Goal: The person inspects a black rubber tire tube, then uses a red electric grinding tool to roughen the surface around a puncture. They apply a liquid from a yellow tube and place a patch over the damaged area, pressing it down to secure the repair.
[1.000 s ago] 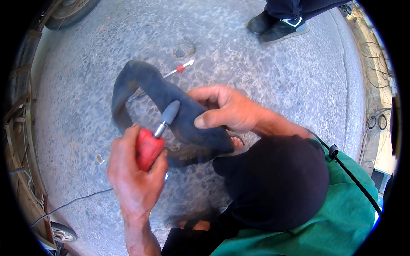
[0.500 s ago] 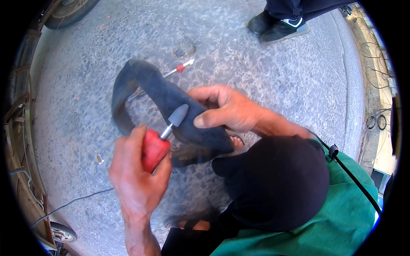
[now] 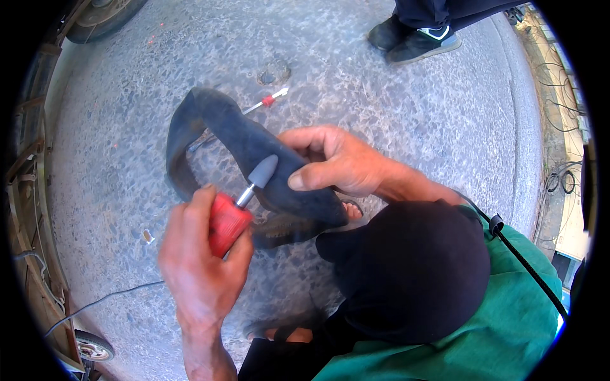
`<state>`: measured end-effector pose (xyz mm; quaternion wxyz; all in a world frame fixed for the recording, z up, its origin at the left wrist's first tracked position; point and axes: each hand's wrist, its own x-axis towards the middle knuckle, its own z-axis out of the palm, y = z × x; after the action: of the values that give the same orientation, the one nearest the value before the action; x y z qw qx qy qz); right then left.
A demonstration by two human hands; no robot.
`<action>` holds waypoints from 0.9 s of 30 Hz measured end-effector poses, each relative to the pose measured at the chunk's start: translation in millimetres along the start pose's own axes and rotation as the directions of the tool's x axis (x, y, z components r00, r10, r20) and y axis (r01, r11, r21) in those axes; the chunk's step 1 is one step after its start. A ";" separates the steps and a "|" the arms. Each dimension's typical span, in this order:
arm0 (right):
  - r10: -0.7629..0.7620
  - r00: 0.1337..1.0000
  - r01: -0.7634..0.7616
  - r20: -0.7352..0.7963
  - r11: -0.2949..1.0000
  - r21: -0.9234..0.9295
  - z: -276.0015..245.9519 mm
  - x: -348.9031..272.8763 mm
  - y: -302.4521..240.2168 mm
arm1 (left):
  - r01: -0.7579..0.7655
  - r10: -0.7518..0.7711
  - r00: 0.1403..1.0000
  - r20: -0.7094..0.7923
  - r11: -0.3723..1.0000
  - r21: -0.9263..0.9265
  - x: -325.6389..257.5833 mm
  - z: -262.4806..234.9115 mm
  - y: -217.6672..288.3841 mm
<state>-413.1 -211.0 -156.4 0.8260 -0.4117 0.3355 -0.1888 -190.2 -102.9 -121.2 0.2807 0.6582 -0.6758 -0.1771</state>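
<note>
My left hand is wrapped round the red body of a rotary grinder. Its shiny shaft carries a grey cone-shaped grinding stone, which lies over the rubber; whether it touches cannot be made out. Under it, a flattened black rubber inner tube loops off to the left. My right hand pinches the tube near its right part, thumb on top and fingers behind. The tube's lower stretch is partly hidden behind the grinder and a dark cap.
A rod with a red band lies on the rough pavement beyond the tube. A person's dark shoes stand at the upper right. A thin cable runs from the left. Wheels and a metal frame line the left edge; green cloth fills the lower right.
My left hand and the grinder have shifted slightly left, and the stone's tip moves a little across the rubber. My right hand and the inner tube stay in place.
</note>
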 end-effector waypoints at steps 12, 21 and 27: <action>-0.017 1.000 0.017 0.012 1.000 -0.005 -0.7 1.4 2.8 | -0.004 0.003 1.000 0.007 1.000 0.027 0.3 -3.4 0.2; -0.013 1.000 0.013 0.006 1.000 -0.021 0.1 2.3 2.4 | -0.024 0.023 1.000 0.016 0.999 0.047 -0.1 -2.5 0.6; -0.018 1.000 0.018 0.008 1.000 -0.023 -0.7 2.8 3.2 | -0.029 0.027 0.999 0.035 0.998 0.063 0.4 -5.1 1.6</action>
<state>-411.5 -211.1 -160.4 0.8207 -0.4250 0.3308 -0.1908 -188.3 -102.5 -116.2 0.2504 0.6543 -0.6948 -0.1626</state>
